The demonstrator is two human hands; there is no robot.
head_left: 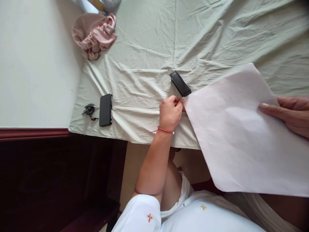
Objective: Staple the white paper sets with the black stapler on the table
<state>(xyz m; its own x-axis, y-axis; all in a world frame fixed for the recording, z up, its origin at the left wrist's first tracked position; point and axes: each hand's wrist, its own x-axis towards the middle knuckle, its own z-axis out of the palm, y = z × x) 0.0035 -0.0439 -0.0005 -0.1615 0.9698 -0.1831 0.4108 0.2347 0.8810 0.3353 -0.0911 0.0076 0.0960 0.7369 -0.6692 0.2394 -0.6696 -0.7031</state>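
While my left hand [171,112] pinches one corner of the paper [241,138] and my right hand [287,112] grips the far edge, pulling hard might tear it.

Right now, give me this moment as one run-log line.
left hand: pinching corner of paper sheet | right hand: holding sheet's far edge | stapler: on bedsheet, beside left hand | phone: untouched

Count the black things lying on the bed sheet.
3: a stapler near the left hand, a phone by the sheet's left edge, keys beside it.
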